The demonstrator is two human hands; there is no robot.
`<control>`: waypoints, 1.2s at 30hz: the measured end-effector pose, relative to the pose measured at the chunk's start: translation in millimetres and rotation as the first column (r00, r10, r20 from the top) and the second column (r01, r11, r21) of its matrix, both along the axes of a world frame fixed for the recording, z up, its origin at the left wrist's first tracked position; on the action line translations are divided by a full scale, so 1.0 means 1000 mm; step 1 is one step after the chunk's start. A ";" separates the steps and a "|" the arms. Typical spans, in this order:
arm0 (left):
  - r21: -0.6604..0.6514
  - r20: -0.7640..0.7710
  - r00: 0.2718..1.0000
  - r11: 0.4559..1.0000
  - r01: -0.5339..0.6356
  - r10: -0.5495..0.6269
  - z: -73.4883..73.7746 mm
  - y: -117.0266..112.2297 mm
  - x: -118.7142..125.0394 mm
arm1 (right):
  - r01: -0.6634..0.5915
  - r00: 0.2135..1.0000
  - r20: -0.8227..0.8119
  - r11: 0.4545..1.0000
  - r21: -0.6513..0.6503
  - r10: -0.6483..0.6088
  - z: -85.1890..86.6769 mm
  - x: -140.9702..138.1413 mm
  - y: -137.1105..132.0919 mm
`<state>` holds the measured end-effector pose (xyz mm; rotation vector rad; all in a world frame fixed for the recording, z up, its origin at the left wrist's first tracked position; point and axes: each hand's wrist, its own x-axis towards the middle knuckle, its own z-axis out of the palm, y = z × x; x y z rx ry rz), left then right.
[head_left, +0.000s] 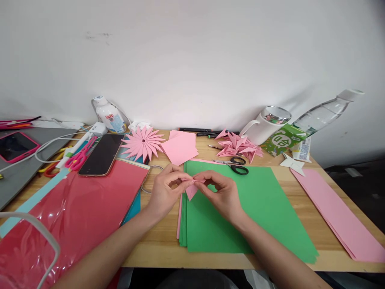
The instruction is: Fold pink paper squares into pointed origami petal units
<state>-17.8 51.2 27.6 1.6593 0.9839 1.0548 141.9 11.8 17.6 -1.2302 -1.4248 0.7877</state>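
Observation:
Between my two hands is a small folded piece of pink paper [191, 192], its pointed end hanging down. My left hand [165, 188] pinches its left side between thumb and fingers. On the other side my right hand [221, 192] pinches it the same way, so the fingertips of both hands nearly meet. Fingers cover part of the folds. Below lies a stack of green paper [246, 216]. Pink paper squares [180, 146] lie behind my hands, with a pink folded-paper star [142, 142] to their left and a pile of folded pink pieces [239, 146] to their right.
Black-handled scissors [237, 164] rest on the green stack's far edge. A white mug [260, 126], a tilted clear bottle [327, 110] and pink strips [339, 214] are on the right. A phone [102, 154], red plastic-wrapped paper [90, 200] and a white bottle [110, 116] occupy the left.

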 end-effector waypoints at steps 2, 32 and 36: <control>-0.023 0.011 1.000 1.000 0.002 -0.002 0.001 0.000 0.001 | 0.023 0.998 0.050 1.000 0.018 -0.024 0.003 -0.001 -0.001; -0.341 0.120 0.983 0.924 0.173 -0.140 -0.005 0.005 -0.003 | -0.104 0.939 -0.345 0.969 -0.225 0.021 -0.002 -0.004 0.000; -0.410 0.166 0.978 0.893 0.186 -0.127 -0.005 0.006 -0.001 | -0.046 0.943 -0.332 0.973 -0.226 -0.032 -0.002 -0.002 0.002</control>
